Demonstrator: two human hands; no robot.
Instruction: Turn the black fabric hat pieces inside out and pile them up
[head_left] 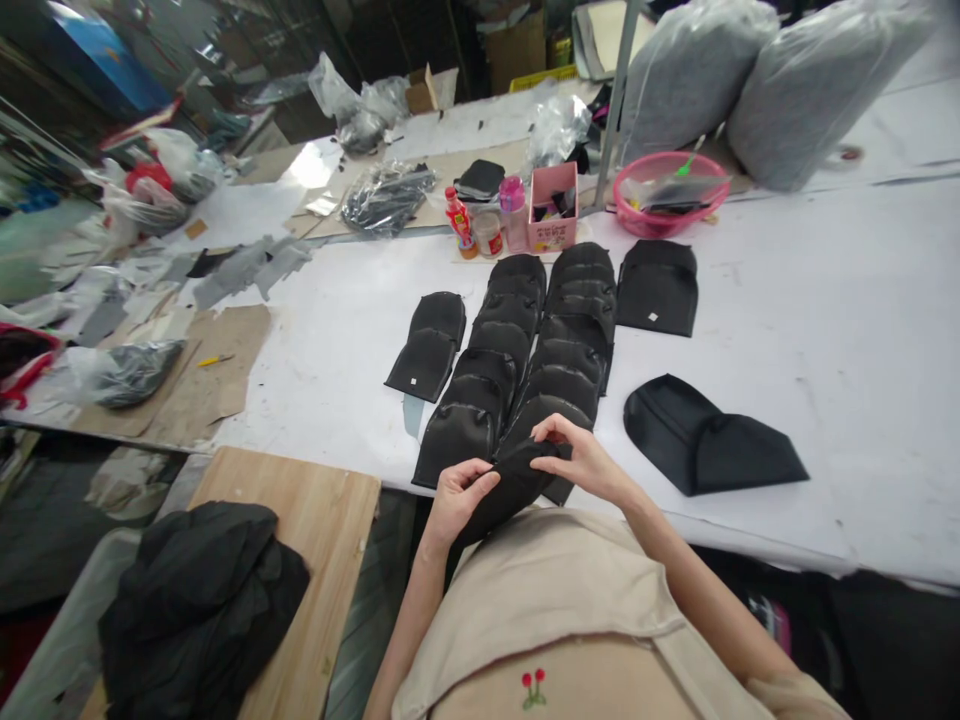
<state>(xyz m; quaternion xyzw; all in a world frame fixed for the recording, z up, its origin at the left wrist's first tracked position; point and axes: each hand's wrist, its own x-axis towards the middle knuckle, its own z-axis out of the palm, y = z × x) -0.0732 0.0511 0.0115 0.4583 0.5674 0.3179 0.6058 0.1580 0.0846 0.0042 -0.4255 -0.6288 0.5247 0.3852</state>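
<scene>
Close to my body, at the table's front edge, I hold a black fabric piece (511, 484) between both hands. My left hand (463, 495) pinches its left side with thumb and bent fingers. At the upper right of the same piece, my right hand (574, 455) grips the edge, its thumb and index finger closing on it. Just beyond lie two overlapping rows of similar black pieces, a left row (487, 365) and a right row (574, 345). A shorter stack (431, 345) sits left of them. Another black piece (657, 287) with a small white mark lies to the right.
A folded black piece (709, 440) rests on the white table (825, 330) at right. Behind the rows stand a bottle (460, 222), a jar (488, 234), a pink box (553, 208) and a pink basket (671, 195). Black cloth (202, 600) covers part of a wooden board (330, 560).
</scene>
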